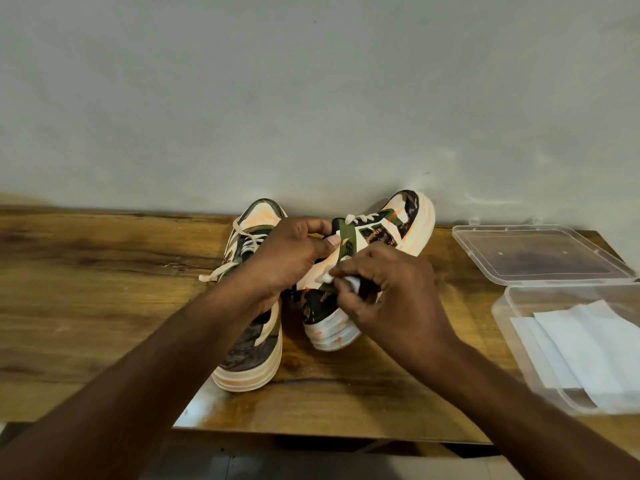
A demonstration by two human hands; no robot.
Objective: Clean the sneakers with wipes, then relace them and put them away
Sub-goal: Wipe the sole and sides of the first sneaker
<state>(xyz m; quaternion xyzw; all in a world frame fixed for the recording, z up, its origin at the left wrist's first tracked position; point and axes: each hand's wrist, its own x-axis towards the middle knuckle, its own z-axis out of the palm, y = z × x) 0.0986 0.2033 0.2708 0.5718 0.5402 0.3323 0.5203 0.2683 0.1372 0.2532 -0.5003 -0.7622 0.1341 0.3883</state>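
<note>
Two camouflage-patterned sneakers with cream and orange soles stand on the wooden table [104, 271]. The left sneaker [252, 355] lies flat with its laces loose. The right sneaker [398, 223] is tilted, toe towards the wall. My left hand [294, 258] grips its tongue and collar, thumb on the green strap. My right hand [398, 292] pinches a small crumpled white wipe [349, 280] against the sneaker's side near the collar.
A clear plastic box [512, 327] with several white wipes [588, 348] in it sits at the right edge of the table, its hinged lid [540, 254] open behind it. A grey wall runs along the table's far side.
</note>
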